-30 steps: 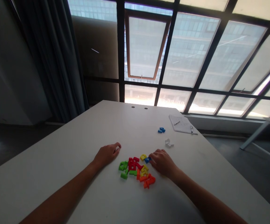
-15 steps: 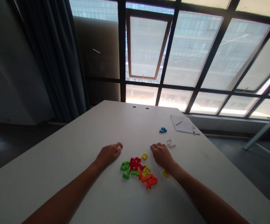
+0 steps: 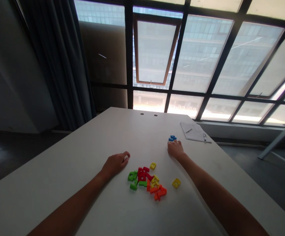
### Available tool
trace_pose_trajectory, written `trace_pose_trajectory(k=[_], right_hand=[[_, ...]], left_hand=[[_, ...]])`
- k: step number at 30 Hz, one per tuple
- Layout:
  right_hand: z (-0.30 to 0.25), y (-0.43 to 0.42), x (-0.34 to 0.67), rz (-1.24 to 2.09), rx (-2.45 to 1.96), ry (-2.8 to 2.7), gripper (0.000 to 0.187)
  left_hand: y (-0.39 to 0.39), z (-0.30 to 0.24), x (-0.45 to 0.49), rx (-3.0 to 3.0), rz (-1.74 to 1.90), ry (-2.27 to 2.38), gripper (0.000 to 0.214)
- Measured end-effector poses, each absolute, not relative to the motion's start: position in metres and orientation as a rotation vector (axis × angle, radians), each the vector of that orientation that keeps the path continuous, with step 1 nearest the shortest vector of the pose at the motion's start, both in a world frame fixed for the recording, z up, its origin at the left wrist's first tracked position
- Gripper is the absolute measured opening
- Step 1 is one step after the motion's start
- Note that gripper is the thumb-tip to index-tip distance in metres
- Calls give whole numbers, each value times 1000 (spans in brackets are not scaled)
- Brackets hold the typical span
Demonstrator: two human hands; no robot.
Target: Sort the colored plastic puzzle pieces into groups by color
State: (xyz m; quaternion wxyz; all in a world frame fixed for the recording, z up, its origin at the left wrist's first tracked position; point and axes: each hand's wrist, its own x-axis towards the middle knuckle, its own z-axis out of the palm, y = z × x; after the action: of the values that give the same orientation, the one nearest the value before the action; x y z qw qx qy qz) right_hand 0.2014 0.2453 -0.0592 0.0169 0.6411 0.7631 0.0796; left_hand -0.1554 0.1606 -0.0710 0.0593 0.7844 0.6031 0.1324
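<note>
The left hand [image 3: 115,164] rests loosely curled on the bench [image 3: 83,154], just beside a pile of red, green, orange and yellow plastic pieces [image 3: 146,180]; whether it holds anything is hidden. The right hand [image 3: 175,149] lies well beyond the pile, its fingers touching a small cluster of blue plastic pieces [image 3: 172,138], though no clear grip shows. A lone yellow piece [image 3: 176,183] sits apart, right of the pile.

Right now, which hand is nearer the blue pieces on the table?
The right hand is nearer: its fingertips are at the near edge of the blue plastic pieces. The left hand rests well to their left and closer to the person.
</note>
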Motion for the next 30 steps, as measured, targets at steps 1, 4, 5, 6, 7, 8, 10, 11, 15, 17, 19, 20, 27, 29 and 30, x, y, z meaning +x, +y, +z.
trace_pose_trajectory(k=[1, 4, 5, 6, 7, 8, 10, 11, 15, 17, 19, 20, 27, 29, 30], right_hand=[[-58, 250, 205, 244, 2012, 2347, 33], [-57, 263, 216, 238, 2039, 2307, 31], [-57, 266, 219, 237, 2044, 2302, 31], [-57, 269, 221, 236, 2049, 2298, 31], [-57, 271, 222, 236, 2055, 2296, 32], [-57, 272, 223, 237, 2062, 2296, 32], [-58, 274, 224, 242, 2071, 2308, 33], [-58, 273, 224, 247, 2073, 2321, 33], [-58, 264, 219, 291, 2075, 2421, 33], [-58, 254, 214, 304, 2063, 2491, 35], [-60, 241, 207, 295, 2029, 2566, 36], [-61, 233, 204, 263, 1983, 2635, 36], [-65, 167, 177, -201, 1228, 3248, 36], [-61, 155, 172, -189, 1178, 3280, 40], [-59, 150, 171, -175, 1167, 3289, 42]], left_hand=[[161, -72, -156, 2375, 405, 1828, 22], [163, -75, -157, 2380, 413, 1827, 21], [163, -76, -157, 2382, 415, 1824, 21], [164, -76, -158, 2384, 418, 1822, 21], [164, -77, -158, 2385, 421, 1820, 21], [164, -77, -158, 2385, 423, 1819, 21], [164, -78, -159, 2383, 427, 1816, 21], [164, -78, -159, 2383, 427, 1815, 21], [164, -77, -159, 2385, 428, 1815, 21], [164, -77, -158, 2381, 422, 1816, 22], [164, -76, -158, 2376, 420, 1814, 22], [163, -76, -158, 2376, 421, 1813, 22], [163, -77, -159, 2388, 412, 1819, 24], [163, -77, -159, 2393, 409, 1815, 25], [163, -77, -159, 2394, 408, 1814, 25]])
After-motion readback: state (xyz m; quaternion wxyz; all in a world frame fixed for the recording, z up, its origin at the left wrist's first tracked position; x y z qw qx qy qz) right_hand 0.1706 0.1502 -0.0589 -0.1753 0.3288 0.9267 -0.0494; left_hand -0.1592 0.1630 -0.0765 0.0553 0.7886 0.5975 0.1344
